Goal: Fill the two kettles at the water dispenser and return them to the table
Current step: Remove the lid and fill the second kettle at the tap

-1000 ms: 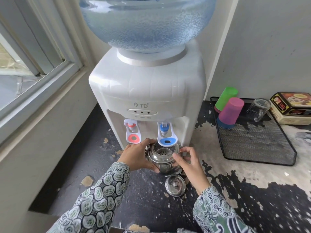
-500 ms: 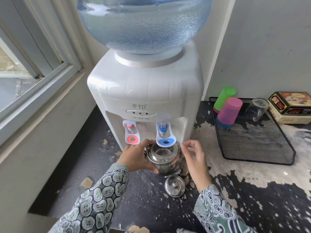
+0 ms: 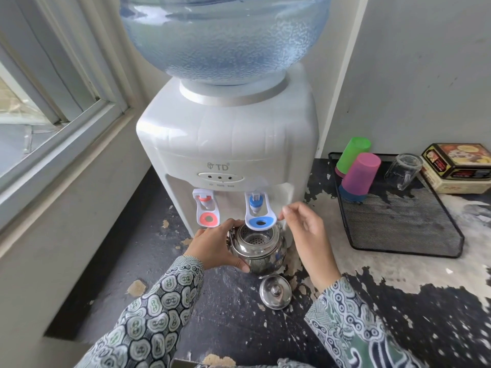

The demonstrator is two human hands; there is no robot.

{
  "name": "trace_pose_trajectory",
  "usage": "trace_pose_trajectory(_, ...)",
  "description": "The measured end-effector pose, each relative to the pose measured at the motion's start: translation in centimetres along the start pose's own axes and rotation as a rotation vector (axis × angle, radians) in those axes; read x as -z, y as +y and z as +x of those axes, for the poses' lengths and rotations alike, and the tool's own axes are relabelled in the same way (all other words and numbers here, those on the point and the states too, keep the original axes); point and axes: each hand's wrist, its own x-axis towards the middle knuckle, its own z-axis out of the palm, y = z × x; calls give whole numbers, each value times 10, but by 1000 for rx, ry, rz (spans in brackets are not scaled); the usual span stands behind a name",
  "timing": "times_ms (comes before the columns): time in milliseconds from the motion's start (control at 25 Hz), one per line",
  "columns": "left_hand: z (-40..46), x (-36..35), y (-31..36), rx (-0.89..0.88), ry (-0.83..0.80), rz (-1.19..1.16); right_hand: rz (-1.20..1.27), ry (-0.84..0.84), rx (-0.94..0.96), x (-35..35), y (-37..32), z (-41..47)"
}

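Note:
A small steel kettle (image 3: 261, 252) stands open-topped under the blue tap (image 3: 259, 215) of the white water dispenser (image 3: 228, 139). A strainer shows inside its mouth. My left hand (image 3: 216, 248) grips the kettle's left side. My right hand (image 3: 305, 229) hovers just right of the blue tap lever, fingers loosely curled, thumb and forefinger near the lever's edge, holding nothing. The kettle's steel lid (image 3: 275, 291) lies on the counter in front of it. No second kettle is in view.
A red tap (image 3: 206, 211) sits left of the blue one. A black mesh tray (image 3: 403, 229) to the right holds green (image 3: 353, 154) and pink cups (image 3: 361, 172) and a glass (image 3: 405, 170). A printed tin (image 3: 458, 166) stands behind it. A window ledge runs along the left.
My right hand has left the kettle's right side and risen to the blue tap lever. My left hand has stayed on the kettle.

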Motion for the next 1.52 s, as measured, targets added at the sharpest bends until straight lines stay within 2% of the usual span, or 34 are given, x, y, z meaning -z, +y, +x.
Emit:
trace_pose_trajectory(200,0,0,-1,0,-6,-2,6,58,100,13,-14,14)
trace_pose_trajectory(480,0,0,-1,4,-3,-15,-155,-66,-48,10,-2,14)
trace_pose_trajectory(680,-1,-1,-1,5,4,-22,-172,-142,-124,5,-1,14)
trace_pose_trajectory(880,-1,0,-1,-5,8,-22,-175,-168,-226,3,-2,10)
trace_pose_trajectory(1160,-3,0,0,-15,24,-26,-219,-173,-249,-3,5,5)
trace_pose_trajectory(1280,-3,-1,-2,-23,28,-22,-294,-139,-228,-12,19,3)
trace_pose_trajectory(1520,-1,-4,-3,-37,39,9,-553,37,-144,-27,42,5)
